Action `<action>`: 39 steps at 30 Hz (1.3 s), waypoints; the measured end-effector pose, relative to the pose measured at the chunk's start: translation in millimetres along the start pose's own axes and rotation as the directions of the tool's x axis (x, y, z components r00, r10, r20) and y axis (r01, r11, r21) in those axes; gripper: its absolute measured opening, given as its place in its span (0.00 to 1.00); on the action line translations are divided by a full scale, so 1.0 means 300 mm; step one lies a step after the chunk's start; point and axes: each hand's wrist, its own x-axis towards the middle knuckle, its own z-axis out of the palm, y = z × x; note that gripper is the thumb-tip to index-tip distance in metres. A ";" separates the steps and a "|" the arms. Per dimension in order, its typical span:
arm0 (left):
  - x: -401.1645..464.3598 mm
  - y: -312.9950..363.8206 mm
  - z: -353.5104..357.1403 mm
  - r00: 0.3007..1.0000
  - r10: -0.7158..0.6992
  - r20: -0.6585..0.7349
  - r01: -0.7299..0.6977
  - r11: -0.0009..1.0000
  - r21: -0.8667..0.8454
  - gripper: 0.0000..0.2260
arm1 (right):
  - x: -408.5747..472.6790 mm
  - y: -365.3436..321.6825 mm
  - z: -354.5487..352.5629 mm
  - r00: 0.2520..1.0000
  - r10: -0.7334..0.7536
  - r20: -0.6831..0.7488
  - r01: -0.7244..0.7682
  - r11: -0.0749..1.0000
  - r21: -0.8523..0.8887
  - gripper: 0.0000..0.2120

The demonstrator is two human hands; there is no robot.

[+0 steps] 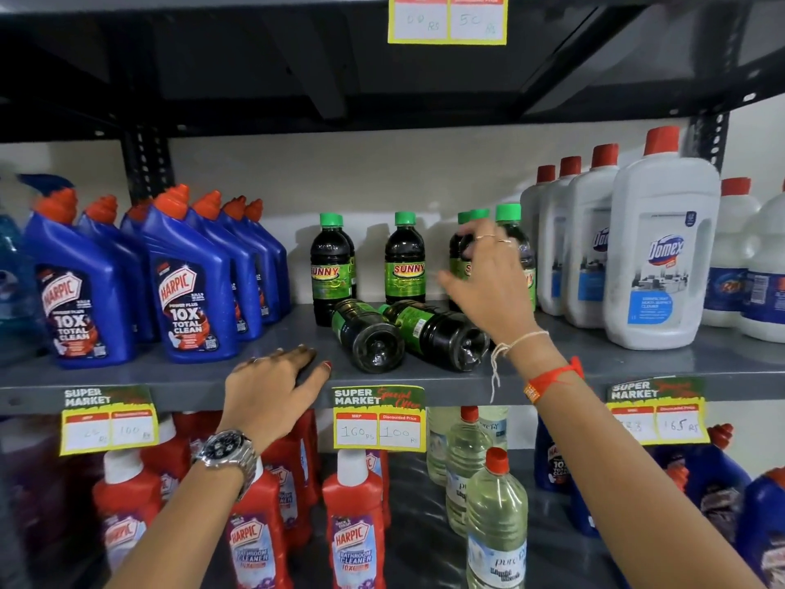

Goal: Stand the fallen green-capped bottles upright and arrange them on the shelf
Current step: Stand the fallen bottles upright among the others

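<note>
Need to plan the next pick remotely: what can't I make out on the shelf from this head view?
- Head view: upright green-capped bottles behind the right hand; their count and any grip are hidden.
- Caps of the two fallen bottles point away, barely visible.
- Second bottle behind the left upright bottle, mostly hidden.
- Left price tag, blurred.

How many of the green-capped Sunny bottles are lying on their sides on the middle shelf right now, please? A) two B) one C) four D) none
A: two Sunny bottles lie on their sides near the shelf's front edge, one with its base toward the camera and another right beside it, while the rest stand upright behind them.
</note>
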 end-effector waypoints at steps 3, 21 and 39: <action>-0.001 0.002 -0.005 1.000 -0.002 0.015 0.002 1.000 -0.011 0.26 | 0.053 -0.028 0.060 0.831 0.074 0.551 -0.033 0.996 -0.083 0.33; -0.004 0.003 -0.010 1.000 0.009 -0.015 -0.009 1.000 0.014 0.24 | 0.110 0.002 0.120 0.720 0.279 0.635 -0.516 0.828 0.221 0.31; -0.006 0.011 -0.020 1.000 0.001 -0.023 -0.001 1.000 0.015 0.28 | 0.018 -0.031 0.154 0.952 0.193 0.239 -0.293 0.800 0.523 0.39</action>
